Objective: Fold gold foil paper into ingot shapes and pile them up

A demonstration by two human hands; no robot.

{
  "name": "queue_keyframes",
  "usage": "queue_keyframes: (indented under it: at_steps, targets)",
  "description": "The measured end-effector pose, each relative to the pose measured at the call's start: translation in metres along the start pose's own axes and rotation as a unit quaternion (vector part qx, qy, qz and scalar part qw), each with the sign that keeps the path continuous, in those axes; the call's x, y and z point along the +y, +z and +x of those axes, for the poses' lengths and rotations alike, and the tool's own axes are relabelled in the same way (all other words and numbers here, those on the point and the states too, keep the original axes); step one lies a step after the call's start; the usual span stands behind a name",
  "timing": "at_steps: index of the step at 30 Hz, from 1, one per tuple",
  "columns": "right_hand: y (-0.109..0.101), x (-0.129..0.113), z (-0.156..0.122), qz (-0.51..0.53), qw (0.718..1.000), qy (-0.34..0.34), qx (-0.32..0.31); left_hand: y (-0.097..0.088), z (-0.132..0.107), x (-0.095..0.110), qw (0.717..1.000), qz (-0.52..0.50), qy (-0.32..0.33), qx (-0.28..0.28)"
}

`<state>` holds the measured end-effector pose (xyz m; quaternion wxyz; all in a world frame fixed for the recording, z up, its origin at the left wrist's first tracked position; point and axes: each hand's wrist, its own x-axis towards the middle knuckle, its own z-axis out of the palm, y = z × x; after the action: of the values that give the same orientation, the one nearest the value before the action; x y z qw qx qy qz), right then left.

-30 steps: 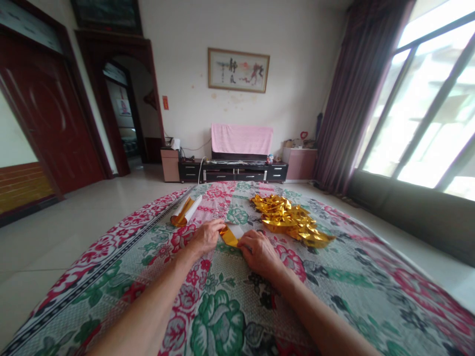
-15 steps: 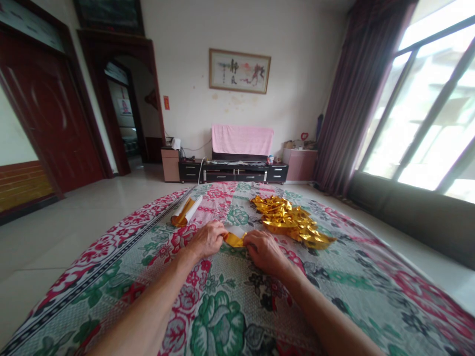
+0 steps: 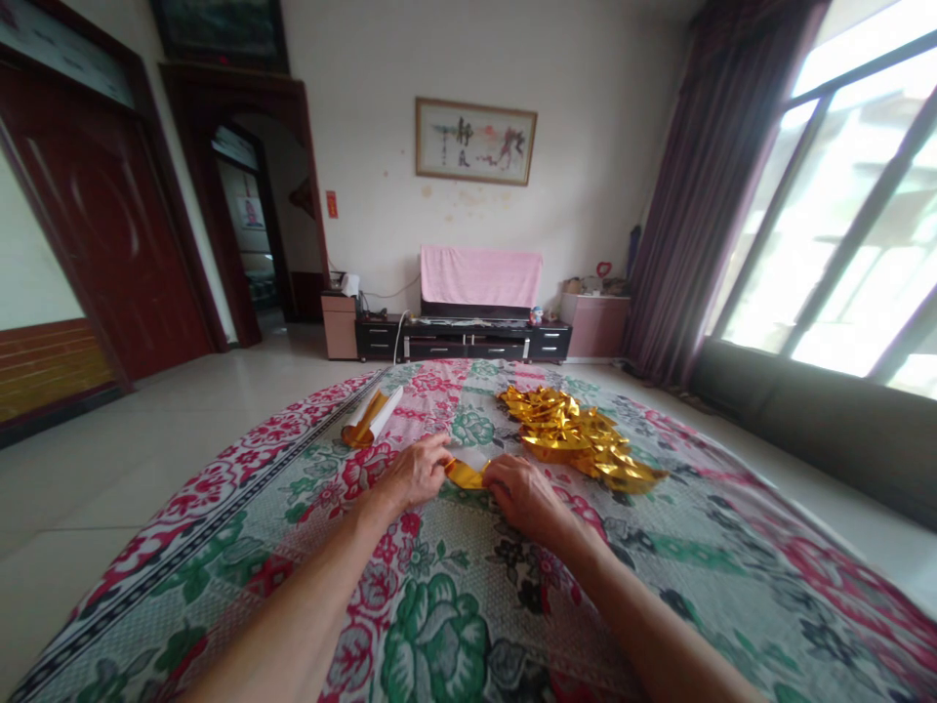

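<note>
Left hand (image 3: 416,473): bare, fingers bent, grasping the left end of the foil strip; the exact fingertip contact is too small to make out.
Right hand (image 3: 521,491): bare, fingers curled, grasping the strip's right end.
Foil strip (image 3: 467,475): between the two hands, low over the cloth; shiny gold, smooth, narrow, with a pale area along its far side.
Gold pile (image 3: 575,439): beyond and to the right of the right hand; crinkled, reflective folded pieces with pointed ends, overlapping.
Roll (image 3: 376,418): beyond the left hand; loosely curled sheet, white outside, gold inside.
Tablecloth (image 3: 435,640): woven-looking fabric, red and green flowers, dark banded border at left.
Towel (image 3: 481,276): pink, draped, straight-hanging, on the far cabinet (image 3: 468,347).
</note>
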<state>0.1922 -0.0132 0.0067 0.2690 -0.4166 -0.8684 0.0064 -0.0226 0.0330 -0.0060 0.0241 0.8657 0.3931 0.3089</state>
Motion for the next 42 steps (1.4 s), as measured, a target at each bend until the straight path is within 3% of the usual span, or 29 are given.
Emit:
queue_keyframes:
  at_steps: [8, 21, 28, 35, 42]
  targets:
    - [-0.003, 0.001, -0.001, -0.018, 1.0, 0.013, 0.001, -0.003, 0.001, 0.001, 1.0, -0.004, 0.018, -0.008]
    - [-0.014, 0.014, 0.002, 0.05, 0.999, -0.006, -0.017, -0.01, 0.0, 0.007, 0.995, 0.019, 0.071, -0.062]
    - [-0.015, 0.012, 0.002, 0.049, 0.999, 0.0, -0.016, -0.012, 0.0, 0.008, 0.997, -0.016, 0.056, -0.054]
    - [-0.018, 0.018, -0.001, 0.056, 0.997, -0.043, -0.029, -0.012, -0.002, 0.008, 0.996, 0.001, 0.077, -0.049]
    - [-0.014, 0.016, -0.005, 0.048, 0.998, -0.04, -0.003, -0.013, -0.005, 0.01, 0.996, 0.003, 0.081, -0.038]
